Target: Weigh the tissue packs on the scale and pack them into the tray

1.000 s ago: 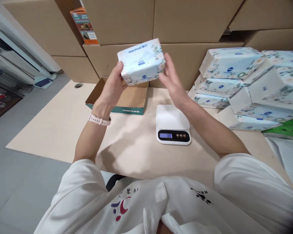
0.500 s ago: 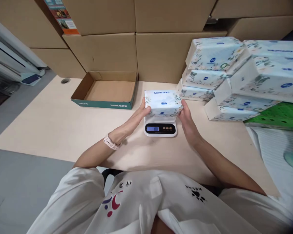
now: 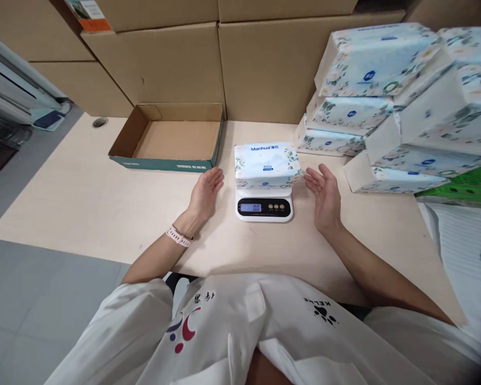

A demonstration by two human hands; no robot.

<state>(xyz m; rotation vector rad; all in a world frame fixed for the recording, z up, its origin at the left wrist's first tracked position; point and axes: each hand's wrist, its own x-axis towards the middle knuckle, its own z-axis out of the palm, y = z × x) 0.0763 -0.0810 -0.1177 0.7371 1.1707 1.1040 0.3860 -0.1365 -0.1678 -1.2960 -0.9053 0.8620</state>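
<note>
My left hand and right hand are spread with nothing in them, one on each side of the tissue pack, which sits on the white scale. It looks light, squishy and maybe slippery, so I'd hug both short ends gently.

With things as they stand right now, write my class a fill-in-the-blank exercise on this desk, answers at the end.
1. The tissue pack sits on the white ____.
2. The lit display reads ____.
3. The pale wristband is worn on the ____ wrist.
4. The stacked packs are on the person's ____ side.

Missing words: scale; 0.0; left; right.
</note>
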